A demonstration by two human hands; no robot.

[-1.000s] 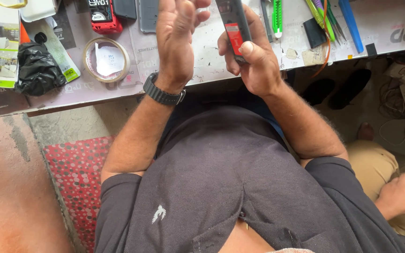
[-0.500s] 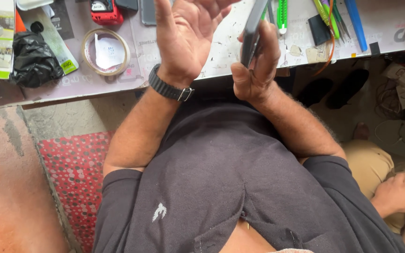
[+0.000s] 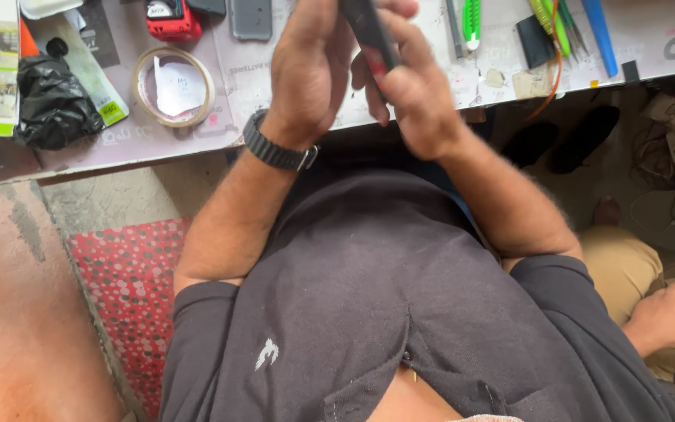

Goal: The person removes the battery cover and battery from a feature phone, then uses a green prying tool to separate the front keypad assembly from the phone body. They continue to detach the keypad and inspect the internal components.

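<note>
At top centre of the frame, the right hand (image 3: 416, 94) has its grip clamped on a dark slim device (image 3: 369, 31) with a red patch — the left hand (image 3: 310, 70) cups it alongside, above the desk (image 3: 275, 101).

The slim dark glossy plastic tool (image 3: 369, 31) has a red patch. The pale desk (image 3: 431, 78) looks matt and scuffed; the crumpled black plastic bag (image 3: 52, 105) shines; the grey shirt (image 3: 369, 312) is soft cloth.
</note>
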